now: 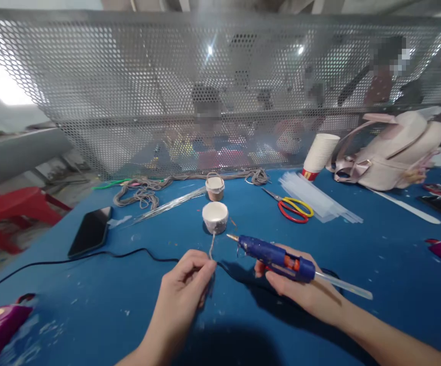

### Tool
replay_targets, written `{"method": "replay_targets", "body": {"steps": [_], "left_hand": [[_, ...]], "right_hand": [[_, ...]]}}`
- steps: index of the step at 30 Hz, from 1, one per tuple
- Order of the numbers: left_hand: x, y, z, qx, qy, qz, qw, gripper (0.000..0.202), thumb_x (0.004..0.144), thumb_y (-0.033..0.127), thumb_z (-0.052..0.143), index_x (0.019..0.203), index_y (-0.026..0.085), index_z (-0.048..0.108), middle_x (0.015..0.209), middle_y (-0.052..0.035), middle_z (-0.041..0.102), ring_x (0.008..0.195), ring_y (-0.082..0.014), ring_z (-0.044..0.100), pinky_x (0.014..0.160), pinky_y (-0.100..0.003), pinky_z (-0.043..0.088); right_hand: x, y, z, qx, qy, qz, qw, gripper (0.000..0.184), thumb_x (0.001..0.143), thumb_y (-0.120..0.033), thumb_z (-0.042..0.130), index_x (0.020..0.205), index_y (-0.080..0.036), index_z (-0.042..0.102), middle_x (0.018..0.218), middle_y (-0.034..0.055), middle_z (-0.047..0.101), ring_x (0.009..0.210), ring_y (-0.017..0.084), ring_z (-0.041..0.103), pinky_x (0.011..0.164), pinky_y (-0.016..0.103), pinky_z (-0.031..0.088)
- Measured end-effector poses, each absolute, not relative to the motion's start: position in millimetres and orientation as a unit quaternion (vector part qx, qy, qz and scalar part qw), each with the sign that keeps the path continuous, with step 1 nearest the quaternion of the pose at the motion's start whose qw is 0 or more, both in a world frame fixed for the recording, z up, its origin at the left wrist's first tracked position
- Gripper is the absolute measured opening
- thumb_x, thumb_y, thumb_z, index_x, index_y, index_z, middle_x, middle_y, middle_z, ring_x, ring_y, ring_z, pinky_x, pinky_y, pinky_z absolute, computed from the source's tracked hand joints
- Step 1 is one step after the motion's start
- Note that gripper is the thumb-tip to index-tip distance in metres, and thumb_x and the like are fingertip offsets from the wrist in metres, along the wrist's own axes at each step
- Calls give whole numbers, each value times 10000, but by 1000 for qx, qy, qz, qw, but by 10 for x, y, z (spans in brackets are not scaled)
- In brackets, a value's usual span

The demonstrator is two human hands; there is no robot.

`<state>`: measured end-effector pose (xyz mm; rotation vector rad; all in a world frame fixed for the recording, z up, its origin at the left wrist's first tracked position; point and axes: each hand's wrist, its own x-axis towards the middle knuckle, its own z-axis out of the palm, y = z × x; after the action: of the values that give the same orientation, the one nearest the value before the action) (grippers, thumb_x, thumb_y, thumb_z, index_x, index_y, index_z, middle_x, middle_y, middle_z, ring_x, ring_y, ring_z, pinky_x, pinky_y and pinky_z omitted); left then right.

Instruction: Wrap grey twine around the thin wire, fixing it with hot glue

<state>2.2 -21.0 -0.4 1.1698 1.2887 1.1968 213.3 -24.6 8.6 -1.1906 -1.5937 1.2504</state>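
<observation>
My left hand point(185, 282) is closed in a pinch on a thin grey cord point(212, 246). The cord runs up to the front of a small white cup point(215, 217) standing upright on the table. In my right hand point(300, 284) is a dark blue glue gun point(275, 255), gripped from below, its brass nozzle pointing left toward the cord and cup without touching them. A clear glue stick point(344, 285) sticks out of the gun's rear end. Behind the white cup stands another small cup point(214, 188), brown below with a white rim and a cord loop on top.
On the blue table point(101, 305) lie a phone point(90, 231), a black cable point(128, 253), grey cord point(140, 192), wire strands point(170, 205), scissors point(291, 207) and translucent strips point(315, 195). Stacked paper cups point(321, 155) and a pale backpack point(391, 150) stand before the perforated metal screen point(147, 101).
</observation>
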Motion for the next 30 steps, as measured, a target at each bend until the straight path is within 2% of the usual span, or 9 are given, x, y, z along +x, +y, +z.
{"method": "replay_targets", "body": {"steps": [4, 8, 11, 14, 18, 21, 26, 30], "left_hand": [[84, -218, 4, 545, 530, 483, 435, 236, 708, 326, 678, 526, 186, 621, 662, -18, 543, 476, -103, 433, 439, -234, 326], [148, -251, -51, 644, 497, 453, 365, 170, 710, 231, 658, 541, 211, 657, 647, -44, 579, 594, -164, 531, 537, -245, 391], [188, -293, -97, 712, 470, 417, 314, 146, 718, 198, 651, 576, 218, 677, 653, -44, 597, 583, -157, 557, 547, -236, 420], [194, -330, -141, 781, 417, 411, 215, 145, 767, 176, 597, 654, 209, 683, 694, -43, 606, 596, -141, 586, 563, -215, 461], [133, -343, -223, 845, 372, 376, 75, 185, 847, 170, 495, 765, 200, 658, 766, -33, 599, 663, -118, 610, 556, -173, 488], [87, -322, -275, 861, 365, 354, 18, 181, 856, 176, 489, 778, 202, 650, 782, -33, 608, 728, -128, 621, 586, -174, 507], [101, -286, -262, 851, 369, 374, 24, 168, 848, 173, 491, 774, 199, 639, 765, -33, 611, 709, -132, 617, 605, -189, 505], [142, -288, -169, 824, 400, 381, 123, 144, 824, 158, 495, 734, 193, 602, 723, -24, 605, 621, -119, 575, 581, -204, 469]], "right_hand": [[2022, -198, 7, -476, -579, 489, 447, 182, 765, -338, 627, 865, -190, 592, 787, 19, 624, 595, 118, 518, 542, 236, 411], [1926, -139, -18, -493, -547, 480, 477, 193, 748, -339, 655, 847, -187, 588, 706, -18, 573, 545, 97, 464, 525, 228, 392], [1899, -118, 1, -490, -527, 512, 468, 208, 751, -368, 638, 811, -177, 579, 622, -42, 518, 506, 86, 432, 494, 219, 373], [1905, -123, 23, -494, -532, 517, 453, 173, 749, -343, 630, 762, -178, 580, 583, -54, 498, 497, 80, 430, 491, 211, 369], [1924, -139, 25, -488, -556, 501, 449, 116, 747, -280, 623, 716, -178, 576, 615, -45, 546, 524, 87, 486, 542, 215, 410], [1928, -133, -2, -476, -551, 515, 452, 123, 727, -274, 643, 730, -181, 563, 660, -28, 601, 536, 102, 531, 565, 235, 448], [1918, -111, -61, -474, -546, 534, 438, 114, 728, -254, 643, 748, -187, 553, 612, -31, 609, 511, 114, 549, 548, 249, 464], [1918, -121, -62, -468, -555, 524, 446, 89, 727, -235, 639, 752, -186, 569, 630, -28, 623, 545, 118, 572, 574, 248, 473]]}}
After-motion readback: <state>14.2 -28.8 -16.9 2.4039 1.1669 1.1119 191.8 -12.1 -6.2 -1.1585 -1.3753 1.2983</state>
